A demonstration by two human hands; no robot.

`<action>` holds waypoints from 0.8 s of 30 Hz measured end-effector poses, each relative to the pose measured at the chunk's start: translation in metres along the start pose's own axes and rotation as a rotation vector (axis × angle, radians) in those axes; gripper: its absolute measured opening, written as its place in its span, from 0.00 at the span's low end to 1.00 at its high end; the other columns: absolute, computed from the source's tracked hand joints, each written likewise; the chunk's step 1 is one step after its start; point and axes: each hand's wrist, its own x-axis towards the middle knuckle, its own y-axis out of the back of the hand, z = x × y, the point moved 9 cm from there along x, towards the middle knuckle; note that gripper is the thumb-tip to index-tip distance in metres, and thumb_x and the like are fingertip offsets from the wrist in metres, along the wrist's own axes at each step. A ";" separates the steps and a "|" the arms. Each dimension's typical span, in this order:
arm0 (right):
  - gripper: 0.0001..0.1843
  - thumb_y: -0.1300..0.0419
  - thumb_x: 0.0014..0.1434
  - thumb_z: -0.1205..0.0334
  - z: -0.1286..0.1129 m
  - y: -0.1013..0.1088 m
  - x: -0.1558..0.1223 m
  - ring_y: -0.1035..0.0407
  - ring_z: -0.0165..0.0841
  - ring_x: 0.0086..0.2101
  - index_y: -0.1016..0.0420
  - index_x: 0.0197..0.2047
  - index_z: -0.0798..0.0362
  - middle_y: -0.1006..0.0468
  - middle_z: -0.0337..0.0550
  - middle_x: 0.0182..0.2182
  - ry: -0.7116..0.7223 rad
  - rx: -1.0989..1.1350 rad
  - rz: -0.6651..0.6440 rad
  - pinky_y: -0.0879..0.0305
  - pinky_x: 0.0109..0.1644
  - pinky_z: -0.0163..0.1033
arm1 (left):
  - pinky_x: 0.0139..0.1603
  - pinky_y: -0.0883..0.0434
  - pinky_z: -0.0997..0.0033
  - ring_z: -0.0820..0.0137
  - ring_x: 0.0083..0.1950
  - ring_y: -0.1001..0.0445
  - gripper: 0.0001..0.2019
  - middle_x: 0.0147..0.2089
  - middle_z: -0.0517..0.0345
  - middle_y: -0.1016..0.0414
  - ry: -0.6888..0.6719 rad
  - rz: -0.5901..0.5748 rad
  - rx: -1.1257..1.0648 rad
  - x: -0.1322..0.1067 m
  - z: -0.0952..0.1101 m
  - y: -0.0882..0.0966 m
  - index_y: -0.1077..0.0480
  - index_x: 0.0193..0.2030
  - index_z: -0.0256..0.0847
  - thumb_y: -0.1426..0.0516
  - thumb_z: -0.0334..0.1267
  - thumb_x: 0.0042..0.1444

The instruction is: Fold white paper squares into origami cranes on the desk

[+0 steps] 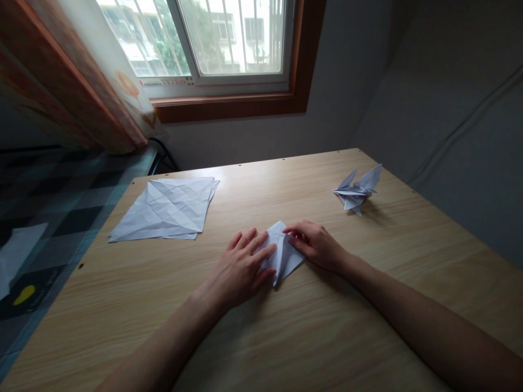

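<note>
A small piece of folded white paper (pixel 283 255) lies on the table in front of me, roughly a diamond with a narrow flap down its middle. My left hand (pixel 244 267) rests palm down over its left side, fingers spread and pressing on it. On the right, the curled fingers of my right hand (pixel 316 243) grip the paper's upper right edge, the index fingertip close to the top of the middle flap. Part of the paper is hidden under both hands.
A light wooden table (pixel 261 201) carries several creased white paper sheets (pixel 175 207) at the back left. A finished-looking folded paper figure (pixel 356 189) with raised points stands at the back right. Left of the table is a checked cloth surface (pixel 53 201); behind it, a window (pixel 237 38).
</note>
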 end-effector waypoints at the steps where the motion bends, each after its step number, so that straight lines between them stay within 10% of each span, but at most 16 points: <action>1: 0.10 0.43 0.60 0.70 0.000 -0.001 0.001 0.29 0.32 0.33 0.25 0.45 0.55 0.23 0.44 0.34 -0.009 -0.007 -0.001 0.33 0.38 0.36 | 0.64 0.41 0.43 0.49 0.67 0.41 0.21 0.66 0.48 0.36 0.000 0.000 0.001 0.000 0.001 0.000 0.34 0.61 0.47 0.48 0.48 0.64; 24: 0.07 0.45 0.63 0.70 -0.049 -0.033 -0.017 0.32 0.39 0.35 0.27 0.35 0.56 0.23 0.50 0.33 0.128 -0.727 -0.078 0.37 0.39 0.41 | 0.67 0.45 0.49 0.55 0.70 0.43 0.27 0.68 0.45 0.39 -0.012 -0.082 -0.024 0.001 0.009 -0.010 0.40 0.66 0.38 0.48 0.48 0.64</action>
